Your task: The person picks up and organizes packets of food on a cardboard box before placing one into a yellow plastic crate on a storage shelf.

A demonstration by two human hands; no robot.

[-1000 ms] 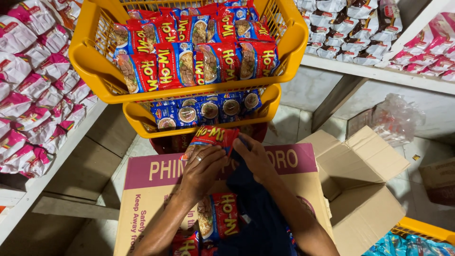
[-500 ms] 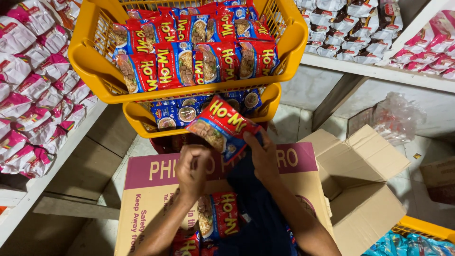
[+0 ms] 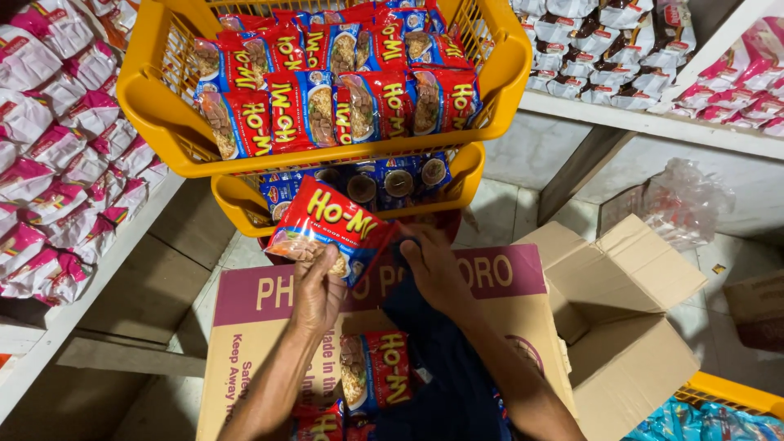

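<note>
This looks like a small shop or its stockroom. At twelve o'clock stacked yellow plastic baskets (image 3: 155,122) hold rows of red instant noodle packets (image 3: 384,102). At nine o'clock a white shelf (image 3: 98,269) is crowded with pink-and-white packets (image 3: 57,171), and at two o'clock another shelf (image 3: 653,122) carries more small packets, probably snacks, though they are too small to tell. An opened cardboard shipping carton (image 3: 637,327) sits at four o'clock on a tiled floor (image 3: 514,208).

Glossy plastic noodle packet (image 3: 327,231), matt cardboard box (image 3: 269,310), smooth yellow plastic basket (image 3: 163,106)
</note>
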